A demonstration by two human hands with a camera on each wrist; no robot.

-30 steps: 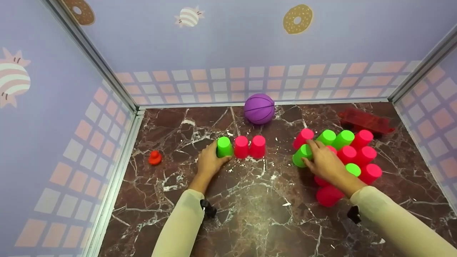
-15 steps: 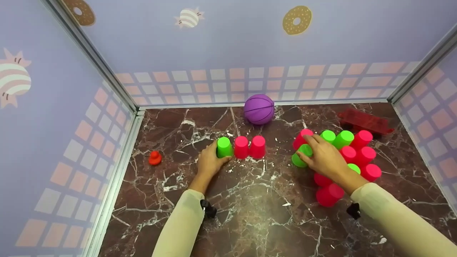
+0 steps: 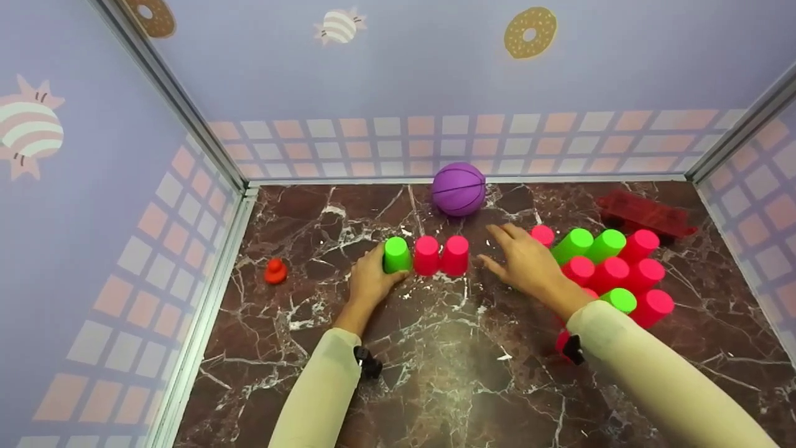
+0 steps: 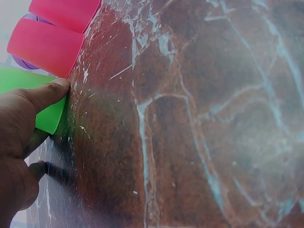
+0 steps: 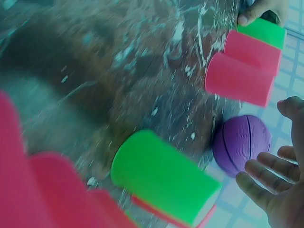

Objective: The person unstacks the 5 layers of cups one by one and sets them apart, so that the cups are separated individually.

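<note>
My left hand [image 3: 372, 280] holds an upside-down green cup [image 3: 397, 254], its thumb at the near side. Two upside-down pink cups, a nearer pink cup [image 3: 426, 256] and a farther pink cup [image 3: 456, 256], continue the row to the right. Between this row and the cup group, my right hand [image 3: 525, 262] hovers with fingers spread and nothing in its grasp. Below it in the right wrist view stands a green cup [image 5: 164, 175], hidden by the hand in the head view. Several pink and green cups, such as a pink cup [image 3: 612, 272], stand grouped at right.
A purple ball [image 3: 459, 190] rests near the back wall. At far right lies a red translucent object [image 3: 647, 213]. A small red-orange duck-like toy [image 3: 275, 271] sits at left on the marbled surface [image 3: 448, 373]. Patterned walls bound the back and sides.
My right hand has left the green cup at the group's left edge and moved left toward the row, fingers spreading. My left hand stays at its green cup. The head view shifts slightly.
</note>
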